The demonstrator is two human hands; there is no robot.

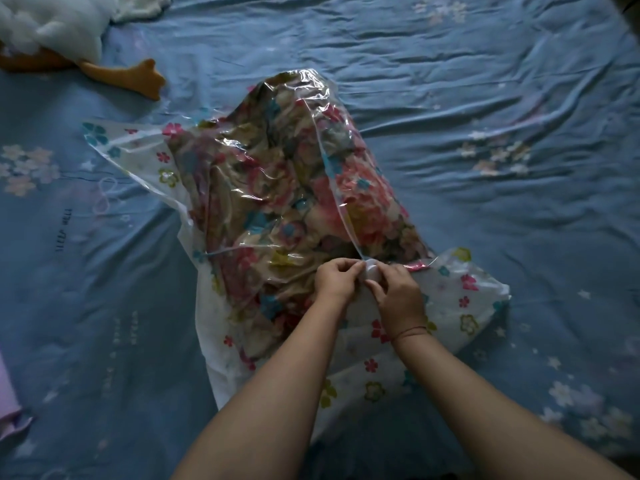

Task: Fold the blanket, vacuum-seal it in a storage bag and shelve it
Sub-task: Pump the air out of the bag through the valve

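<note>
Bedding of blue cloth (485,98), printed with pale flowers, is spread creased across the whole frame. A clear storage bag (214,341) printed with small flowers is laid on it, running from the upper centre down to the lower centre. A floral blanket (277,188) in pink, tan and teal is seen inside the bag, filling its upper and middle part; the bag's near end, at the lower right of centre, is left slack and white.

Just below the middle of the frame, 2 hands are brought together on the bag's top face. A small white piece (370,271), rounded, is pinched between them at the near end of a pale strip that runs up along the bag. The left hand (334,280) is curled, with its fingertips closed on the piece from the left. The right hand (398,301) is curled likewise, with thumb and fingers closed on it from the right. The blanket lies directly beyond and to the left of both hands. What the piece is cannot be told.

A thin red cord (410,330) is worn on the right wrist. A white plush toy (52,26) with an orange foot is seen at the upper left.
</note>
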